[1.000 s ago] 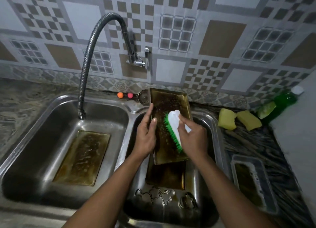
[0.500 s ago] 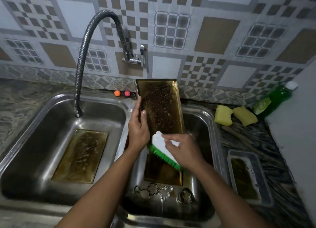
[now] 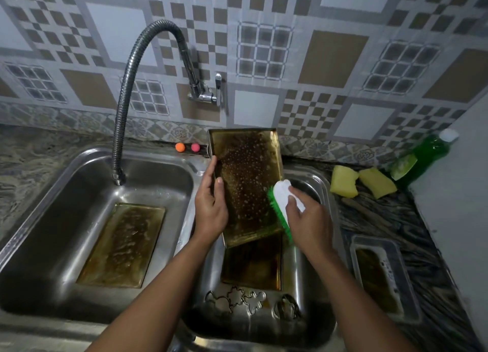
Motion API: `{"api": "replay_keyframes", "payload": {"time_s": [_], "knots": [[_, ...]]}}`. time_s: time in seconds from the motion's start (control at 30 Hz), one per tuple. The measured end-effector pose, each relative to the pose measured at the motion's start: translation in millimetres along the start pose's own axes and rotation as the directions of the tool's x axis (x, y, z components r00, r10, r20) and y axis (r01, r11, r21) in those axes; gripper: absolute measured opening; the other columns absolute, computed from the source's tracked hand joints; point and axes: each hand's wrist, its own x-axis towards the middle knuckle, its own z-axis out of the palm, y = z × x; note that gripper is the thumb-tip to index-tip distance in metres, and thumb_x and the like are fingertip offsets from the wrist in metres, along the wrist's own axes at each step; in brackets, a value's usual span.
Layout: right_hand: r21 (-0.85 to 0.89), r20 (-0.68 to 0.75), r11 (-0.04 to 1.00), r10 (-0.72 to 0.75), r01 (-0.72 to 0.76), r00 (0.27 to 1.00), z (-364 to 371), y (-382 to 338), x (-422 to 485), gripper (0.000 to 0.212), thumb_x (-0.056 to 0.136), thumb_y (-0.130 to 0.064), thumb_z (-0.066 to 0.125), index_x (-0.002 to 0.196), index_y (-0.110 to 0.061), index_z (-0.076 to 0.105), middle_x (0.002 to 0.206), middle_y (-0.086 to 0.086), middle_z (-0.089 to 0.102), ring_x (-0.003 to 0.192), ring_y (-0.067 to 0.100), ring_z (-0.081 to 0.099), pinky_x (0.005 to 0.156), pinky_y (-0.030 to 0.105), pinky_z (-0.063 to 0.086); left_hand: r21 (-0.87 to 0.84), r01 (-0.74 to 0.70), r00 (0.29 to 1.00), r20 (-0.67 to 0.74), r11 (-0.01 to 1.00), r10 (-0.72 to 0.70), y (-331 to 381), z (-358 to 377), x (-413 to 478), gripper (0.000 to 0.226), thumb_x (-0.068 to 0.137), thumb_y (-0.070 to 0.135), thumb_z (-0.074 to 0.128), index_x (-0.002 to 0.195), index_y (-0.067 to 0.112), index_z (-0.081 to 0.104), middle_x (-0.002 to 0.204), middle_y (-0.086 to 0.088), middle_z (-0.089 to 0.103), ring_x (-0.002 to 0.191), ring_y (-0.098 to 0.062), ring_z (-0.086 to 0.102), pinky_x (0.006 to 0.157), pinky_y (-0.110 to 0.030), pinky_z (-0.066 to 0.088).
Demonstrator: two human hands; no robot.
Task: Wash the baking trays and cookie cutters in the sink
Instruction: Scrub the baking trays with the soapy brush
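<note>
L hand point(image 3: 211, 209) fingers clamped on left rim of gold rectangular metal baking tray point(image 3: 245, 182), tilted over R sink basin point(image 3: 295, 277) | R hand point(image 3: 309, 219) fingers wrapped on white green-bristled scrub brush point(image 3: 282, 198) at tray's right edge | risk: wet tray slips under brush push, hits metal cookie cutters point(image 3: 237, 299) at basin's near edge | count: 3 trays, ~4 cutters, 2 yellow sponges point(image 3: 343, 184)

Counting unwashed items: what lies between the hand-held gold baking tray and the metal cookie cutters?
A second dark brown baking tray, flat on the right basin floor, seen in the head view.
</note>
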Motion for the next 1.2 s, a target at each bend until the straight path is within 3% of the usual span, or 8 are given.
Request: {"api": "replay_keyframes", "payload": {"time_s": [0.2,0.37,0.47,0.53,0.73,0.83,1.03,1.2], "knots": [[0.062,-0.213,0.998,0.005,0.008,0.977,4.5,-36.5,40.3,0.037,0.101,-0.033,0.049,0.134,-0.023,0.06,0.125,0.008,0.067,0.112,0.026,0.062,0.079,0.026,0.043,-0.053,0.023,0.992,0.127,0.998,-0.016,3.6,2.9,-13.5,0.045,0.104,0.008,0.043,0.148,0.018,0.04,0.147,0.013,0.046,0.138,0.001,0.041,0.111,-0.015,0.032],[0.011,-0.184,0.999,0.045,-0.043,0.982,5.6,-41.4,58.1,0.039,0.102,-0.037,0.045,0.137,-0.026,0.056,0.129,0.007,0.064,0.115,0.029,0.06,0.079,0.03,0.043,-0.057,0.02,0.988,0.151,0.998,-0.012,7.4,0.2,-8.8,0.046,0.104,0.007,0.044,0.148,0.02,0.039,0.147,0.018,0.048,0.138,-0.001,0.042,0.115,-0.025,0.035],[0.004,-0.2,0.993,0.12,-0.121,0.972,5.1,-40.4,66.6,0.038,0.102,-0.034,0.045,0.137,-0.024,0.057,0.129,0.008,0.064,0.113,0.03,0.061,0.075,0.028,0.036,-0.016,0.005,0.977,0.213,1.0,-0.002,6.5,2.6,-14.7,0.047,0.103,0.005,0.043,0.149,0.012,0.039,0.12,0.04,0.057,0.113,0.017,0.052,0.098,-0.008,0.039],[0.056,-0.184,0.988,0.154,-0.146,0.971,10.9,-49.6,66.4,0.038,0.102,-0.034,0.045,0.137,-0.023,0.057,0.13,0.007,0.063,0.113,0.029,0.061,0.075,0.027,0.037,-0.011,0.012,0.974,0.225,1.0,-0.009,5.9,6.2,-18.7,0.047,0.104,0.01,0.044,0.151,0.017,0.039,0.103,0.033,0.058,0.094,0.017,0.053,0.088,-0.007,0.04],[0.117,-0.083,0.983,-0.13,0.14,0.988,31.8,-54.0,25.4,0.037,0.101,-0.035,0.047,0.135,-0.023,0.059,0.128,0.001,0.066,0.112,0.016,0.063,0.086,0.026,0.053,-0.066,0.055,0.989,0.142,0.996,-0.045,6.0,12.4,-19.5,0.047,0.103,0.004,0.044,0.149,0.01,0.039,0.146,0.015,0.045,0.135,0.007,0.041,0.106,-0.008,0.034],[0.129,-0.162,0.991,0.044,-0.023,0.986,24.2,-29.4,31.0,0.036,0.101,-0.033,0.049,0.134,-0.022,0.06,0.12,0.005,0.069,0.099,0.014,0.064,0.067,0.017,0.045,-0.07,0.072,0.992,0.111,0.995,-0.064,5.5,7.2,-18.2,0.047,0.104,0.006,0.043,0.15,0.013,0.038,0.142,0.022,0.046,0.131,0.011,0.043,0.102,-0.007,0.036],[0.237,-0.242,0.947,0.275,-0.218,0.93,19.8,-46.5,60.3,0.04,0.103,-0.031,0.043,0.138,-0.017,0.056,0.135,0.008,0.061,0.119,0.027,0.059,0.083,0.025,0.041,-0.069,0.124,0.977,0.185,0.99,-0.109,10.6,14.6,-39.1,0.05,0.104,0.01,0.044,0.148,0.033,0.039,0.141,0.02,0.054,0.128,-0.005,0.054,0.11,-0.029,0.043],[0.227,-0.167,0.972,0.101,-0.061,0.981,26.0,-53.2,50.4,0.038,0.102,-0.031,0.046,0.136,-0.019,0.058,0.133,0.003,0.062,0.119,0.019,0.059,0.084,0.018,0.038,-0.058,0.099,0.98,0.179,0.993,-0.087,14.9,14.4,-27.5,0.049,0.104,0.007,0.045,0.149,0.023,0.039,0.136,0.032,0.052,0.128,0.001,0.052,0.107,-0.018,0.041]]}}
